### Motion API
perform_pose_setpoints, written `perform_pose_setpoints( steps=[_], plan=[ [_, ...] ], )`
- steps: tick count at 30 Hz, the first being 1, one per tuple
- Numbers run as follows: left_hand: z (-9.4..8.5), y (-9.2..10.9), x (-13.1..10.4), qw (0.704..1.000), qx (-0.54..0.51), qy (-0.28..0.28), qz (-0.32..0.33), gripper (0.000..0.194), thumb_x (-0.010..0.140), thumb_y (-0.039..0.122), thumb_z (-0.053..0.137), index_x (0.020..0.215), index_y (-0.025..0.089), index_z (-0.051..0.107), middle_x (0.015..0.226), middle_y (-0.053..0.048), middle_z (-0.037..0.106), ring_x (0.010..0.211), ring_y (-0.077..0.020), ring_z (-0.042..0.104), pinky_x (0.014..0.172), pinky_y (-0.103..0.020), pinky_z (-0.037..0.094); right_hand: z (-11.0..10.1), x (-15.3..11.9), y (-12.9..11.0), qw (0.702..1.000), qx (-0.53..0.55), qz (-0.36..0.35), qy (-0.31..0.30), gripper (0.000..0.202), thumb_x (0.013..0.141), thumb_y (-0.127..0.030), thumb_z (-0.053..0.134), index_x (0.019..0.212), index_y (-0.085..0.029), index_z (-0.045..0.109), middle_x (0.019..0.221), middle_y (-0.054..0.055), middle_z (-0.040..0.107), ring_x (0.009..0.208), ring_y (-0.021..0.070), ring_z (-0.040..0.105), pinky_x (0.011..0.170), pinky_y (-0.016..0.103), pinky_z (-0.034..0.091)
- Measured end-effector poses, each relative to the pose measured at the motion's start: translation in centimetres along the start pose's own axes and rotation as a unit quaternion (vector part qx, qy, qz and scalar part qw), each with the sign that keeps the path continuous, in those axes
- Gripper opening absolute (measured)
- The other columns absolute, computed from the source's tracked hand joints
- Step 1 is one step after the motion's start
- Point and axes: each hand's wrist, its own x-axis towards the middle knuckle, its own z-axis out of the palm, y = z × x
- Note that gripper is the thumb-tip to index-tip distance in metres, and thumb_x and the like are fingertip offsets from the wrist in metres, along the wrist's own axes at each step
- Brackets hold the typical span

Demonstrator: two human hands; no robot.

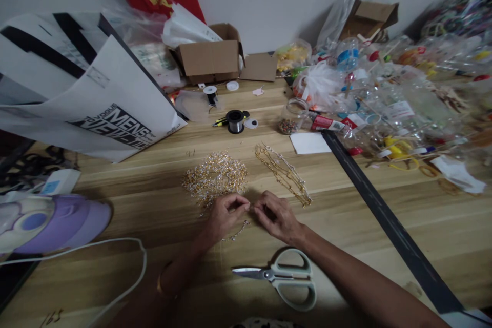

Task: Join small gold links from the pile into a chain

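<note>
My left hand [229,213] and my right hand [277,217] meet over the table, thumbs and forefingers pinched closed. Between their fingertips is a tiny gold-coloured piece [251,207], too small to name. Just below the fingertips shows a short beaded chain [236,236]; whether it joins the pinched piece I cannot tell. A tangled heap of gold and clear beaded chains [215,174] lies beyond my left hand. Several longer beaded chains [284,174] are laid out side by side beyond my right hand. Scissors [274,274] with pale handles rest nearest me, blades pointing left.
Behind the heap are a wire spool [235,121] and a second spool [210,93]. A bead jar [293,117] stands near plastic bottles and bags at right. A white paper bag [126,107] and a purple appliance [73,223] with a white cord [140,251] occupy the left.
</note>
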Motion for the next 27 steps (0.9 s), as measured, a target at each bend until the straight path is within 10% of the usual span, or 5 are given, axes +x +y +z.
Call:
perform_pose_setpoints(
  steps=[27],
  plan=[
    [-0.03, 0.20, 0.04, 1.000, -0.009, -0.012, -0.007, 0.009, 0.072, 0.021, 0.062, 0.070, 0.013, 0.066, 0.067, -0.003, 0.066, 0.065, -0.0132, 0.059, 0.063, -0.022, 0.046, 0.00, 0.04, -0.13, 1.000, -0.008, -0.004, 0.006, 0.011, 0.089, -0.015, 0.049, 0.080, -0.018, 0.053, 0.067, 0.001, 0.052, 0.060, 0.0128, 0.047, 0.054, 0.024, 0.036]
  ],
)
